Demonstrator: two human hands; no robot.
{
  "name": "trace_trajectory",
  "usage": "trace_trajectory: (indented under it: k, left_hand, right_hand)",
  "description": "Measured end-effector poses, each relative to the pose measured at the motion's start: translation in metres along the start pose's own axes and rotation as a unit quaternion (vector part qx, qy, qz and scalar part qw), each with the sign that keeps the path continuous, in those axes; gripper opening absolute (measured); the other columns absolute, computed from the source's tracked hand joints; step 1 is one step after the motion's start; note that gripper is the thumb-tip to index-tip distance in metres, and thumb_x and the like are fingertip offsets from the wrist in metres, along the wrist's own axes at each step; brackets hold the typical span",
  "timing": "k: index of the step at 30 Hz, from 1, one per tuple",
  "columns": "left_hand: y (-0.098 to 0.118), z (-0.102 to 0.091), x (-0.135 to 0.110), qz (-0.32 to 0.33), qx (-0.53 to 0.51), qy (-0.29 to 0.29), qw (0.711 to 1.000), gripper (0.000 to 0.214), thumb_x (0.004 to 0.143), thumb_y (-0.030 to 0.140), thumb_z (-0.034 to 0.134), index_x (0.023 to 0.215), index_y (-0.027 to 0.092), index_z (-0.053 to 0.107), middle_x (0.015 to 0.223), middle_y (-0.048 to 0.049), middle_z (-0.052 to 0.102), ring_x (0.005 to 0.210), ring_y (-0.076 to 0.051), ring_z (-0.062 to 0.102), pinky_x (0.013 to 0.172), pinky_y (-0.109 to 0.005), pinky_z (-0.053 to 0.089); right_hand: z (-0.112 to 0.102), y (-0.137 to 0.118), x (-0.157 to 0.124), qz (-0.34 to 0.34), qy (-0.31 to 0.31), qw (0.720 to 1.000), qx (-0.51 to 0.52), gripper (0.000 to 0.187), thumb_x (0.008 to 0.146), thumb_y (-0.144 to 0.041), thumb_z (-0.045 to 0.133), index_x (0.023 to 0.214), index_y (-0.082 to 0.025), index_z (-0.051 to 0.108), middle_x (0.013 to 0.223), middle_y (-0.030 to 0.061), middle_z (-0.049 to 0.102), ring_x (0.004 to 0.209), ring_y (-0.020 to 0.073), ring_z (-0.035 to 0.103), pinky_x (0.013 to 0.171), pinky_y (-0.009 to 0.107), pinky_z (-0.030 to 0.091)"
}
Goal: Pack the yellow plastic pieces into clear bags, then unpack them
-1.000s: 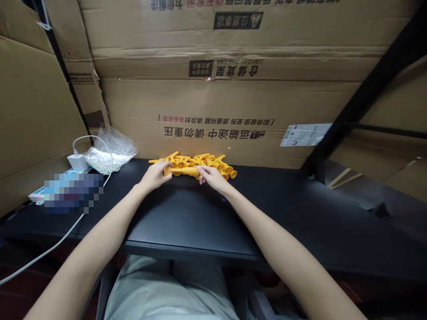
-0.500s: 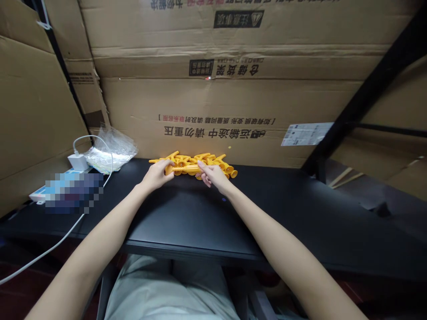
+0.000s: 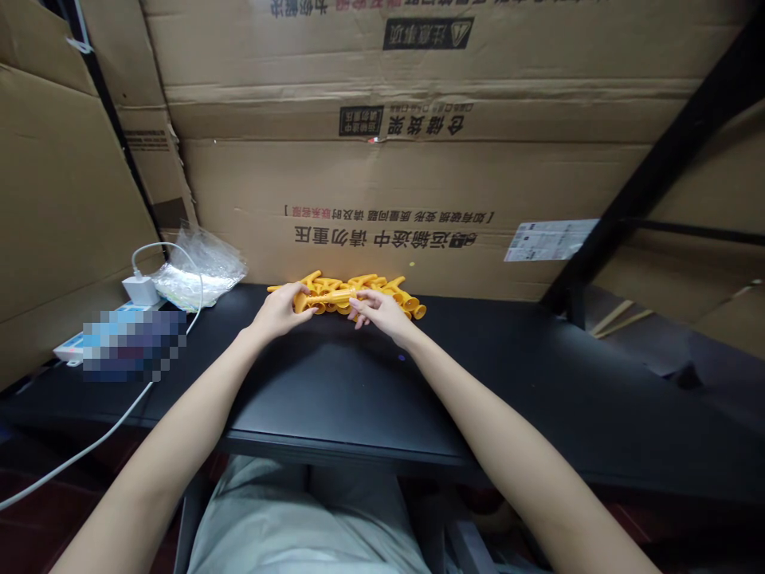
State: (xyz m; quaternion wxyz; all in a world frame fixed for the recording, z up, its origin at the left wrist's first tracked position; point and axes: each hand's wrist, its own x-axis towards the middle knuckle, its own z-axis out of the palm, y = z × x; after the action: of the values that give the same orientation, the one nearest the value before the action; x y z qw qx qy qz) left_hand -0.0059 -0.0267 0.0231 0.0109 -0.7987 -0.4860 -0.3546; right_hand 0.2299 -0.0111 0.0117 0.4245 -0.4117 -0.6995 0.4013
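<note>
Between my hands is a yellow plastic piece (image 3: 327,298) with a slim ribbed body and a wider end; its exact kind I cannot make out. The wider left end is gripped by my left hand (image 3: 282,310), thumb and fingers curled around it. At the other end, my right hand (image 3: 382,316) pinches the piece between thumb and fingers. Just behind lies a heap of similar yellow pieces (image 3: 411,301), some with round cup-like ends and some with forked ends. My fingers hide part of the heap.
A cardboard wall (image 3: 358,175) stands behind the black table (image 3: 335,391). On the left are a clear plastic bag (image 3: 200,267), a white charger (image 3: 139,288), a power strip (image 3: 67,351), a blurred-out dark object (image 3: 135,347) and a white cable (image 3: 119,422). A black metal post (image 3: 645,171) slants at right.
The yellow piece has tilted, its right end rising slightly. My right hand has shifted a little left along it, while my left hand stays nearly in place.
</note>
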Motion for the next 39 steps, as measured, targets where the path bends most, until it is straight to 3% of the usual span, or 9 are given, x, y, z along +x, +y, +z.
trace_trajectory:
  k: [3, 6, 10, 23, 33, 39]
  left_hand:
    - [0.000, 0.001, 0.000, 0.004, 0.000, -0.001, 1.000, 0.028, 0.075, 0.035, 0.065, 0.096, 0.019, 0.058, 0.097, -0.0058, 0.067, 0.081, -0.017, 0.060, 0.074, -0.027, 0.044]
    - [-0.002, 0.002, 0.000, 0.011, 0.001, 0.000, 1.000, 0.027, 0.075, 0.035, 0.065, 0.096, 0.018, 0.058, 0.096, -0.0062, 0.067, 0.081, -0.017, 0.060, 0.073, -0.027, 0.044]
    - [-0.005, 0.002, 0.000, 0.020, 0.006, 0.002, 1.000, 0.026, 0.076, 0.036, 0.064, 0.095, 0.019, 0.058, 0.094, -0.0050, 0.067, 0.080, -0.017, 0.060, 0.072, -0.027, 0.044]
    - [-0.008, 0.003, 0.000, 0.042, 0.014, 0.023, 0.999, 0.025, 0.077, 0.039, 0.064, 0.093, 0.020, 0.057, 0.090, -0.0037, 0.066, 0.078, -0.017, 0.059, 0.069, -0.027, 0.044]
    - [-0.008, 0.004, -0.001, 0.045, 0.010, 0.027, 0.999, 0.025, 0.077, 0.037, 0.065, 0.092, 0.019, 0.058, 0.089, -0.0039, 0.067, 0.078, -0.017, 0.060, 0.069, -0.027, 0.044]
    - [-0.010, 0.007, -0.001, 0.047, 0.009, 0.034, 0.998, 0.025, 0.077, 0.038, 0.065, 0.092, 0.020, 0.058, 0.091, -0.0041, 0.067, 0.078, -0.017, 0.060, 0.070, -0.027, 0.046]
  right_hand:
    - [0.001, -0.001, 0.000, 0.010, 0.003, 1.000, -0.010, 0.039, 0.085, -0.043, 0.057, 0.110, -0.013, 0.060, 0.082, 0.0092, 0.071, 0.053, 0.0134, 0.062, 0.056, 0.029, 0.052]
    - [-0.001, 0.000, 0.000, -0.011, 0.000, 1.000, -0.024, 0.055, 0.083, -0.040, 0.060, 0.131, -0.018, 0.049, 0.109, 0.0132, 0.066, 0.065, 0.0153, 0.067, 0.061, 0.031, 0.055]
    - [-0.004, 0.003, 0.001, -0.041, -0.026, 0.998, -0.025, 0.060, 0.083, -0.037, 0.059, 0.139, -0.024, 0.042, 0.125, 0.0121, 0.057, 0.073, 0.0147, 0.067, 0.066, 0.031, 0.056]
    - [-0.002, 0.005, 0.002, -0.022, -0.002, 1.000, 0.004, 0.054, 0.079, -0.041, 0.064, 0.128, -0.021, 0.056, 0.092, 0.0068, 0.069, 0.065, 0.0152, 0.065, 0.067, 0.034, 0.055]
    - [0.002, -0.001, -0.001, 0.010, 0.019, 0.999, 0.048, 0.050, 0.078, -0.036, 0.067, 0.124, -0.018, 0.058, 0.089, 0.0067, 0.071, 0.062, 0.0135, 0.065, 0.064, 0.030, 0.055]
    - [0.005, -0.002, -0.002, 0.037, 0.040, 0.993, 0.103, 0.041, 0.074, -0.035, 0.072, 0.110, -0.016, 0.064, 0.080, 0.0055, 0.072, 0.058, 0.0123, 0.064, 0.058, 0.026, 0.053]
